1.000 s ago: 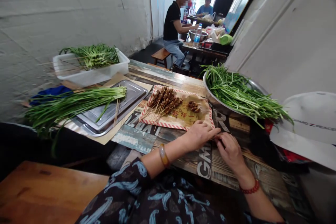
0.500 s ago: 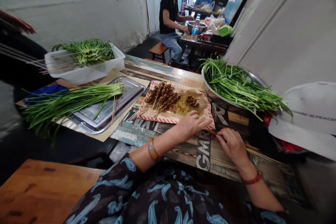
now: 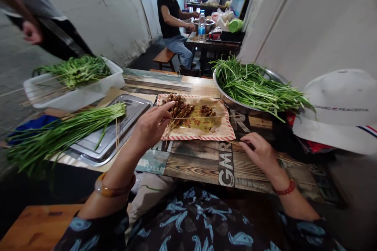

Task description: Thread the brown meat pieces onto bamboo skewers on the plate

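The single view looks forward and down from the wearer's head, across a nearby tabletop (image 3: 194, 160).

Runs in slanted red and white stripes around the edge of the tan paper (image 3: 231, 133), with red lettering across a yellow-brown middle. Shows dark reddish brown on the meat (image 3: 184, 109) and pale tan on the skewer (image 3: 193, 118). Fades from deep green to whitish green along the stalks (image 3: 88, 123). Curls in light blue leaf shapes over the black shirt (image 3: 194, 219). Glows amber on the bangle (image 3: 109, 191), deep red on the beads (image 3: 285, 189). Mixes brown, grey and faded teal in patchwork planks across the table (image 3: 188, 160), with whitish letters on black.
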The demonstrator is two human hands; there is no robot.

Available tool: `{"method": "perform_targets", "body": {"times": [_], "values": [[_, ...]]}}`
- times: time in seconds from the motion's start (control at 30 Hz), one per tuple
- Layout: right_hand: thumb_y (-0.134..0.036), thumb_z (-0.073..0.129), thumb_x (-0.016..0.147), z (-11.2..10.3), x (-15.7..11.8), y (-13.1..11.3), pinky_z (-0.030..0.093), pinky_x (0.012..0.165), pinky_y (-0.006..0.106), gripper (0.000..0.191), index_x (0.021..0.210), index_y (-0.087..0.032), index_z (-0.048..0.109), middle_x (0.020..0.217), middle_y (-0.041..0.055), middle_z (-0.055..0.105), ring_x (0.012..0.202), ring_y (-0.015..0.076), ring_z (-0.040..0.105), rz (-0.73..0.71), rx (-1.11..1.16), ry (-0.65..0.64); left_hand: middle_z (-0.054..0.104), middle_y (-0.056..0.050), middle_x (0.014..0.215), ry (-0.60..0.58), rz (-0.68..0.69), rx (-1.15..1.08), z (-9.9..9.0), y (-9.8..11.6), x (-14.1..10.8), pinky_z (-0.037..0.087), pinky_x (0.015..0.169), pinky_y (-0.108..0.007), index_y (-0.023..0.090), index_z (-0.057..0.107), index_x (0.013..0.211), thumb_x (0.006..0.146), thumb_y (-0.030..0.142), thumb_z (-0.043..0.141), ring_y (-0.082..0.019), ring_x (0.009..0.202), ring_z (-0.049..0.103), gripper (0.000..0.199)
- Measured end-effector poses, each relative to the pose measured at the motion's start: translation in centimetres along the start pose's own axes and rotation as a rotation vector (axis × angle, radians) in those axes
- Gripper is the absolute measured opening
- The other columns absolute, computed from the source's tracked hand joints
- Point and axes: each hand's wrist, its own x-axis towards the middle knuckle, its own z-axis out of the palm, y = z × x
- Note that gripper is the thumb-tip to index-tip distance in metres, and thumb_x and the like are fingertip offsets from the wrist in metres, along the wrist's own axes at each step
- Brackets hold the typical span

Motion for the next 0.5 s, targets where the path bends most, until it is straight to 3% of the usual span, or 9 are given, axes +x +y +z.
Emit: {"method": "perform_targets", "body": {"times": [0.1,0.2,0.27,0.4,0.5], "values": [[-0.028,0.06,0.091,-0.9,2.0,-2.2,0.05,0.085,0.039,0.019,0.108,-0.022,0.063,0.101,0.0091,0.068,0.096,0.0238,0.063,-0.063,-0.071,0.156,0.071,-0.005,0.09,-0.059,0.081,-0.022,2.3,2.6,0.3,0.05,0.083,-0.034,0.021,0.048,0.138,0.091,0.016,0.048,-0.018,0.088,0.062,0.048],[-0.028,0.059,0.092,-0.6,4.3,-4.2,0.048,0.09,0.042,0.03,0.121,-0.022,0.06,0.113,0.0108,0.068,0.105,0.026,0.062,-0.197,-0.129,0.092,0.07,-0.006,0.099,-0.109,0.162,-0.017,5.4,4.3,0.6,0.049,0.082,-0.031,0.019,0.042,0.143,0.093,0.01,0.04,-0.015,0.086,0.058,0.051],[-0.025,0.055,0.094,0.4,5.5,-4.8,0.049,0.087,0.038,0.027,0.12,-0.021,0.061,0.11,0.0099,0.069,0.101,0.0236,0.064,-0.259,-0.093,0.031,0.068,-0.007,0.105,-0.114,0.159,-0.016,6.4,4.6,0.8,0.048,0.085,-0.031,0.019,0.038,0.145,0.094,0.011,0.04,-0.015,0.088,0.057,0.052],[-0.021,0.048,0.097,2.4,7.0,-4.0,0.053,0.079,0.029,0.024,0.115,-0.021,0.064,0.102,0.0078,0.07,0.092,0.0176,0.067,-0.238,0.05,-0.009,0.065,-0.009,0.112,-0.081,0.069,-0.011,5.7,3.1,0.4,0.048,0.088,-0.033,0.017,0.035,0.146,0.092,0.015,0.048,-0.018,0.094,0.057,0.056],[-0.022,0.05,0.096,3.1,7.6,-2.5,0.053,0.076,0.03,0.023,0.113,-0.021,0.066,0.096,0.0068,0.07,0.086,0.0178,0.067,-0.161,0.067,0.08,0.058,-0.014,0.12,-0.109,-0.084,0.147,4.7,0.9,-0.2,0.044,0.097,-0.041,0.016,0.03,0.149,0.084,0.024,0.062,-0.026,0.108,0.053,0.072]]}}
